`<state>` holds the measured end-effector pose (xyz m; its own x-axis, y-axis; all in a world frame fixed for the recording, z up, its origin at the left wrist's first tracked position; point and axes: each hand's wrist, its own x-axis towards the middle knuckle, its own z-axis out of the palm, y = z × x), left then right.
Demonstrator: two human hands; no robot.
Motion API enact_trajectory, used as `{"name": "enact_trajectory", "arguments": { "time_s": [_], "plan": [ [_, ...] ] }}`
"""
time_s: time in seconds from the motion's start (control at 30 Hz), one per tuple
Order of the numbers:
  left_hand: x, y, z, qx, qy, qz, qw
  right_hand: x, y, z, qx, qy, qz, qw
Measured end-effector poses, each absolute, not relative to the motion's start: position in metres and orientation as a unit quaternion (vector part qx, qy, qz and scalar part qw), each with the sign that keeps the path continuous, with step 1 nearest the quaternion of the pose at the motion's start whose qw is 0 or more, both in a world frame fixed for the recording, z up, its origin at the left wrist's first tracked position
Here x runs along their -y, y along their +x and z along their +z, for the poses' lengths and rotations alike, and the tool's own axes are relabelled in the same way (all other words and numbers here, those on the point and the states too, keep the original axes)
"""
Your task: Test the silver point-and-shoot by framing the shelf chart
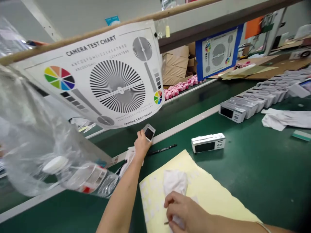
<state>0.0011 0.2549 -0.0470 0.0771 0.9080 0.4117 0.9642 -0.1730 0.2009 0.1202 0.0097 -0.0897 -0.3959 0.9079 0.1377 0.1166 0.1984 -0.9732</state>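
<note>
The left hand [142, 144] held one small white camera with a dark screen [149, 132], its fingers curled behind it, just beside the pale strip [184, 123] edging the green mat [243, 184]. The right hand [186, 210], fingers pressed together, pinched one white cloth [175, 183] over a yellow sheet [155, 200]. A second white camera [208, 142] lay apart, with open mat around it.

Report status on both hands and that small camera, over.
Left hand gripping small white camera. Right hand pinching white cloth on yellow sheet. Clear plastic bag hanging beside left forearm.
</note>
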Motion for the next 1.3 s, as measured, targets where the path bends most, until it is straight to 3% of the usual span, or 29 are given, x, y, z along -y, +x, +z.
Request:
{"name": "enact_trajectory", "arguments": {
  "time_s": [0.3,0.5,0.63,0.73,0.9,1.03,1.3],
  "plan": [
    [-0.323,0.015,-0.048,0.636,-0.745,-0.200,-0.012,-0.038,0.117,-0.101,0.597,-0.480,0.595,0.244],
    [-0.289,0.071,-0.028,0.558,-0.784,-0.223,-0.155,-0.040,0.116,-0.101,0.587,-0.485,0.610,0.220],
    [-0.222,0.113,-0.019,0.356,-0.850,-0.131,-0.365,-0.036,0.114,-0.108,0.634,-0.441,0.583,0.253],
    [-0.187,0.131,-0.021,0.290,-0.833,-0.102,-0.460,-0.033,0.116,-0.105,0.674,-0.393,0.558,0.283],
    [-0.178,0.120,-0.029,0.340,-0.727,-0.159,-0.576,-0.025,0.122,-0.096,0.672,-0.380,0.518,0.369],
    [-0.161,0.064,-0.027,0.425,-0.588,-0.240,-0.645,-0.021,0.125,-0.093,0.616,-0.394,0.507,0.456],
    [-0.046,-0.049,-0.007,0.525,-0.320,-0.351,-0.706,-0.020,0.146,-0.078,0.405,-0.400,0.599,0.563]
  ]
}}
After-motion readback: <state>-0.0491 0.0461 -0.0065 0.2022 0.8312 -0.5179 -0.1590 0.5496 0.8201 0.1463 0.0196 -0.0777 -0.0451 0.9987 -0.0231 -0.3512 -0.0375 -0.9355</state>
